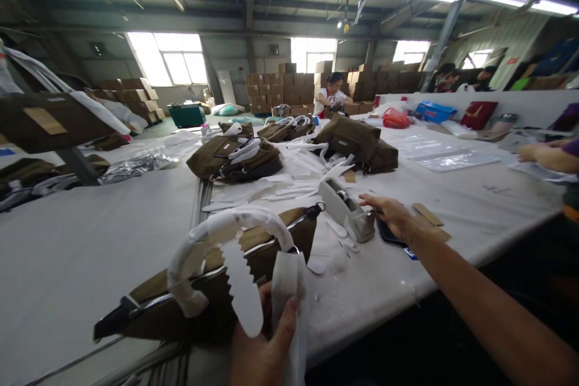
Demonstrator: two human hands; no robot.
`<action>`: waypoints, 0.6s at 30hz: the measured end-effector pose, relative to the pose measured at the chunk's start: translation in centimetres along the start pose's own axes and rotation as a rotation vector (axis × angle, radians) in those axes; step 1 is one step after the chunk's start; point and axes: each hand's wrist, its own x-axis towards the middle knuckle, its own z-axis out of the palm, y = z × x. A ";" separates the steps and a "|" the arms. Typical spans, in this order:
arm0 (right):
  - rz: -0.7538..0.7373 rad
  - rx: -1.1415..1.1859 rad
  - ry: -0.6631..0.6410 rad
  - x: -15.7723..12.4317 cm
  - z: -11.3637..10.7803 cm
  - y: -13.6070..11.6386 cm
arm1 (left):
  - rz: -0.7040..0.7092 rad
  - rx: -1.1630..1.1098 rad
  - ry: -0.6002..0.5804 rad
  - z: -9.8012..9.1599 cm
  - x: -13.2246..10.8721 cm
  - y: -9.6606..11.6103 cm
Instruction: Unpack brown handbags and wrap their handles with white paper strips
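An olive-brown zippered bag [271, 235] lies tilted on the table in front of me. One of its handles [253, 215] arches up, wrapped in white material, and a white strip with toothed edges [242, 283] hangs from it. My left hand [266, 344] is closed around the other white-wrapped handle [288, 274], thumb on the near side. Beside a grey tape dispenser [346, 208], my right hand [391, 214] reaches forward with its fingers stretched out. Whether the fingertips touch the dispenser or its tape, I cannot tell. Partly under that hand lies a dark phone-like object [388, 234].
More brown bags [237, 157] and loose white strips [294, 175] cover the table's middle. Brown card pieces [427, 215] lie at right, near clear plastic sheets [438, 151]. Another person's arm [549, 155] is at the right edge; a co-worker [330, 99] sits across.
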 end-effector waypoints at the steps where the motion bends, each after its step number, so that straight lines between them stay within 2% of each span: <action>1: 0.002 0.033 0.002 -0.4 -0.2 -0.2 | -0.003 -0.003 -0.001 0.0 0.0 0.0; 5: -0.006 0.137 0.016 -2.7 -1.5 -0.9 | 0.011 0.026 0.009 -0.1 0.0 0.0; 9: 0.019 0.186 0.050 -4.8 -2.8 -0.5 | 0.001 0.017 0.006 0.0 0.1 -0.4; 14: 0.120 0.199 0.008 -6.2 -3.0 1.7 | -0.017 0.007 0.018 0.1 0.1 -0.9; 18: 0.161 0.207 0.029 -6.0 -2.1 4.4 | -0.027 0.026 0.009 0.0 0.1 -0.8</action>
